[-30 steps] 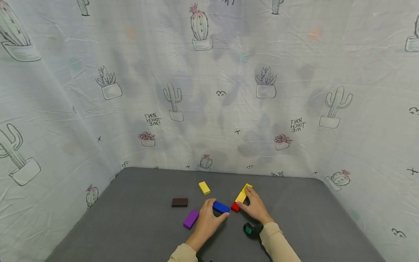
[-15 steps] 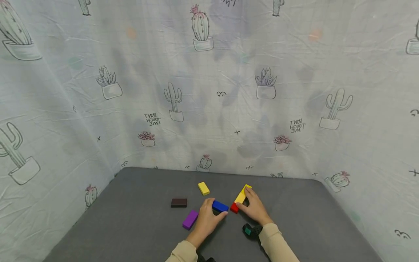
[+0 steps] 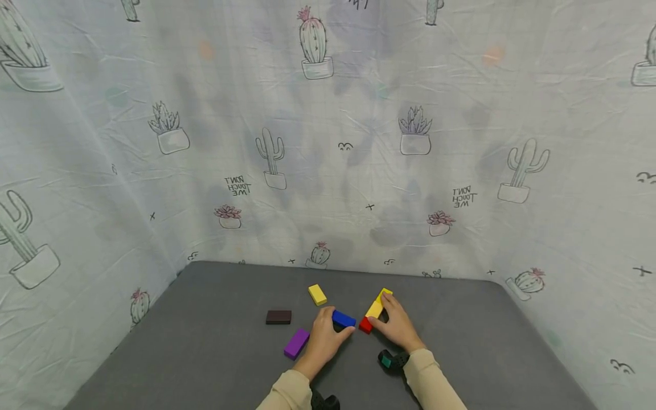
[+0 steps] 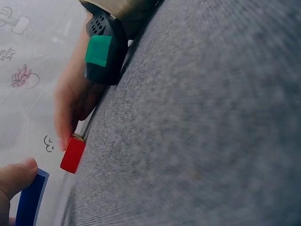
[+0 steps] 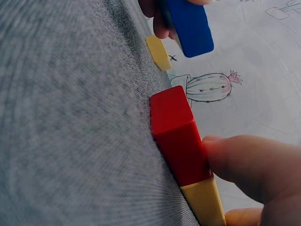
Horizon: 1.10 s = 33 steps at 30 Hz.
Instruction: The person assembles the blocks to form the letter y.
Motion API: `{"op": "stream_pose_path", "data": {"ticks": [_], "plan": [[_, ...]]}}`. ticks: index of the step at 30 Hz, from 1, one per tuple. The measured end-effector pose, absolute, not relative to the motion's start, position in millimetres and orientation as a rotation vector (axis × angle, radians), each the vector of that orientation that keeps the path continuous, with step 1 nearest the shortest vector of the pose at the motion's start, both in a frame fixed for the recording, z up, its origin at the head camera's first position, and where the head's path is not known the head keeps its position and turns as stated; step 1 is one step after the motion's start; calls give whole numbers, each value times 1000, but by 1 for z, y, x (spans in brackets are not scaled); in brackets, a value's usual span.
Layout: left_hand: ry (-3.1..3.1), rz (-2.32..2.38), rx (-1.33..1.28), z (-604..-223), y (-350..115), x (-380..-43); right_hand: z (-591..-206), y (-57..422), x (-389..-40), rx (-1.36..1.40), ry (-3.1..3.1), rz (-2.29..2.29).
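My left hand (image 3: 323, 339) pinches a blue block (image 3: 343, 319) between thumb and fingers, tilted and just short of the row on the right. In the left wrist view the thumb presses that blue block (image 4: 32, 197) near its end. A short row lies at an angle on the table: a red block (image 3: 365, 325) nearest, then yellow blocks (image 3: 374, 309) reaching away. My right hand (image 3: 397, 324) rests along this row. Its thumb touches the red block (image 5: 183, 150), while the other fingertips reach the far yellow part, partly hidden.
On the dark grey table (image 3: 225, 353), a purple block (image 3: 296, 344) lies beside the left hand. Farther off are a dark brown block (image 3: 279, 317) and a loose yellow block (image 3: 318, 295). A cactus-print curtain (image 3: 328, 171) encloses the back and sides.
The view has shifted slightly. The left hand and blue block have moved a little farther from the red block, away and leftward. The right hand stays on the row.
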<state>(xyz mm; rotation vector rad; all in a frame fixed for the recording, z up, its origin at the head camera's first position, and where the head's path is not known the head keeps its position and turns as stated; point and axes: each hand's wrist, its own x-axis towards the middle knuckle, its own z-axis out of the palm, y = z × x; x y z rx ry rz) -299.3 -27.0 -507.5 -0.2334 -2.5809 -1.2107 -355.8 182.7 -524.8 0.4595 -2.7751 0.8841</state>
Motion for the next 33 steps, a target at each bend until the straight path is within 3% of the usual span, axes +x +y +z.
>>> {"op": "stream_pose_path", "data": {"ticks": [33], "plan": [[-2615,-1175,-209,-517,-13,-316,-526,183,-357,441,-2766,893]]}}
